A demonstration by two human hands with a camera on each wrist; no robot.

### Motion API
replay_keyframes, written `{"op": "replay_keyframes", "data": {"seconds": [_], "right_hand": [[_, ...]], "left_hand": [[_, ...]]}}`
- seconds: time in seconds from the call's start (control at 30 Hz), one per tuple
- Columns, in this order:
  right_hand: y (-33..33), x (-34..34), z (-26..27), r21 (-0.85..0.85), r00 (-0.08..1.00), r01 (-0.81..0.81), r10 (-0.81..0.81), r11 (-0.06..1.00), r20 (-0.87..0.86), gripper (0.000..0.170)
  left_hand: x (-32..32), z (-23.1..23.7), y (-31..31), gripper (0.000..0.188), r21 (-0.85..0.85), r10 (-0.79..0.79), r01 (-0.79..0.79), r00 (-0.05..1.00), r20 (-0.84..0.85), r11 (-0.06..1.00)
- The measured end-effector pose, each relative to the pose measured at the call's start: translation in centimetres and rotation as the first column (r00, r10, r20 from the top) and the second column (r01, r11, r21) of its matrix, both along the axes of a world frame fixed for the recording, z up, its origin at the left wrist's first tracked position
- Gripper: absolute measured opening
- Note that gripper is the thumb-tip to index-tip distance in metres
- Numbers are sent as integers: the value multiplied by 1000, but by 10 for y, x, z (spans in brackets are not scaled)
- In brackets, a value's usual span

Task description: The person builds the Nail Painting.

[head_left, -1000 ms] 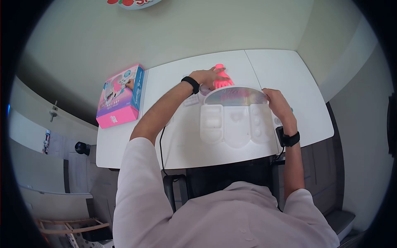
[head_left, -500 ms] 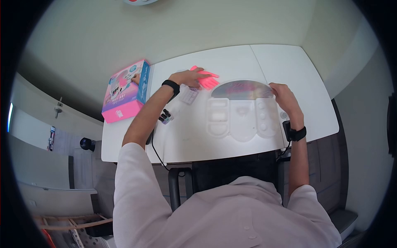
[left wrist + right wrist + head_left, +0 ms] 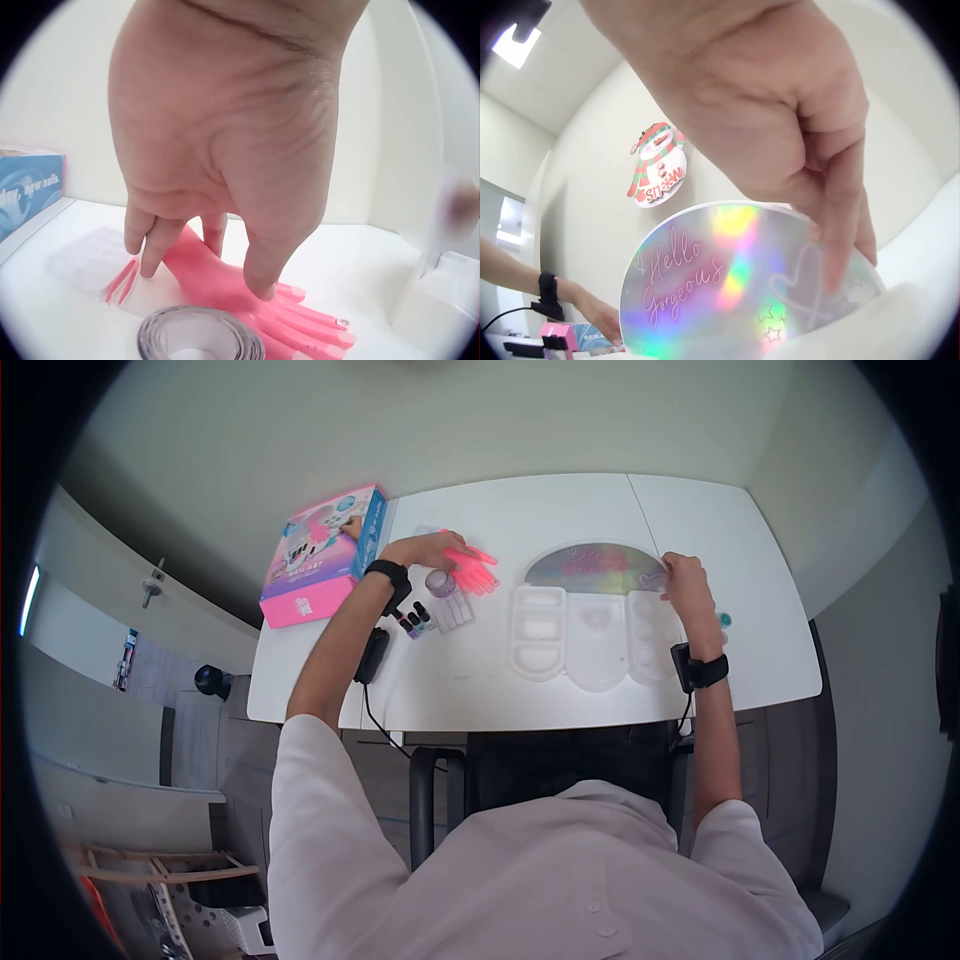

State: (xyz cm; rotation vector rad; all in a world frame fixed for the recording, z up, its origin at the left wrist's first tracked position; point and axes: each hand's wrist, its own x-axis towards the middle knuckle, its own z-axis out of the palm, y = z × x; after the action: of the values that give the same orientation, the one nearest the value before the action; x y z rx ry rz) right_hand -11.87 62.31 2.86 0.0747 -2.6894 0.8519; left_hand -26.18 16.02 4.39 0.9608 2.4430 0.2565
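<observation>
Near the back left of the table, my left hand (image 3: pixel 425 548) grips a pink plastic model hand (image 3: pixel 475 575). In the left wrist view, my thumb presses beside its fingers while my other fingers lie around its wrist end. The model hand lies palm-side hidden, its pale-tipped fingers pointing right. My right hand (image 3: pixel 688 585) pinches the right edge of a shiny half-round panel (image 3: pixel 735 277) lettered "Hello Gorgeous". This panel stands up at the back of a white moulded tray (image 3: pixel 598 670) with several compartments.
A nail art box (image 3: pixel 310 605) stands at the back left. Small polish bottles (image 3: pixel 413 622), a clear pack (image 3: pixel 455 612) and a round silvery roll (image 3: pixel 199 330) lie near my left arm. Pink tweezers (image 3: pixel 124 281) are beside a clear tray (image 3: pixel 79 259). A small teal thing (image 3: pixel 725 620) is at right.
My left hand has carried the pink model hand leftward, from behind the panel to beside the clear pack. My right hand has stayed at the panel's right edge.
</observation>
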Motion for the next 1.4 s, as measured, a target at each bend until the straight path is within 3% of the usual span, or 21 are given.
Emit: {"op": "replay_keyframes", "data": {"seconds": [0.07,0.1,0.13,0.2,0.23,0.37,0.43,0.5,0.57,0.63,0.77,0.83,0.93,1.0,1.13,1.23,1.3,1.4], "right_hand": [[-1,-9,-10,-57,999,32,-31,998,5,14],[1,-19,-20,81,996,30,-23,996,-86,15],[6,-24,-26,220,986,37,0,975,-165,16],[5,-22,-23,177,995,35,-18,984,-97,17],[2,-23,-17,121,998,49,-42,991,-54,18],[3,-25,-14,178,995,92,-84,980,-50,17],[2,-31,-14,236,995,92,-99,968,20,18],[3,-26,-14,231,998,57,-65,971,27,21],[5,-27,-16,66,999,50,-50,997,0,15],[8,-34,-19,29,995,32,-34,999,98,24],[10,-22,-9,40,987,-37,31,998,155,36],[11,-15,-3,62,982,-51,39,997,183,39],[8,-15,-4,115,985,-92,74,989,154,42],[8,-15,-4,156,985,-75,49,985,163,48],[-1,6,16,220,989,-58,26,974,147,52],[-18,29,40,242,992,11,-42,970,122,52],[-30,45,55,222,992,86,-104,971,73,47],[-39,62,62,169,999,42,-43,985,1,46]], "left_hand": [[-6,-10,-8,52,84,-79,84,995,-63,993],[-11,-17,-11,47,168,-150,170,981,-126,971],[-9,-16,-7,47,180,-146,166,982,-120,970],[0,-13,8,47,219,21,-29,999,36,975],[-1,-18,12,47,228,14,-21,999,34,973],[-17,-35,38,33,236,52,-40,998,-44,971],[-23,-42,48,31,120,-87,106,984,-157,987],[-20,-46,62,32,142,15,13,981,-192,990],[-18,-39,72,33,157,122,-87,966,-229,984],[-18,-40,81,42,-57,212,-227,956,-201,972],[-19,-35,79,47,-205,148,-178,977,-153,963],[-4,-32,77,43,-198,183,-222,963,-198,955],[8,-31,67,36,-127,267,-291,947,-177,948],[8,-36,61,37,-22,166,-179,945,-283,984],[17,-29,57,36,-22,148,-171,904,-402,985],[28,-2,53,37,108,252,-228,867,-430,968],[44,18,47,37,321,389,-268,824,-413,908],[81,37,52,37,438,431,-238,799,-419,867]]}}
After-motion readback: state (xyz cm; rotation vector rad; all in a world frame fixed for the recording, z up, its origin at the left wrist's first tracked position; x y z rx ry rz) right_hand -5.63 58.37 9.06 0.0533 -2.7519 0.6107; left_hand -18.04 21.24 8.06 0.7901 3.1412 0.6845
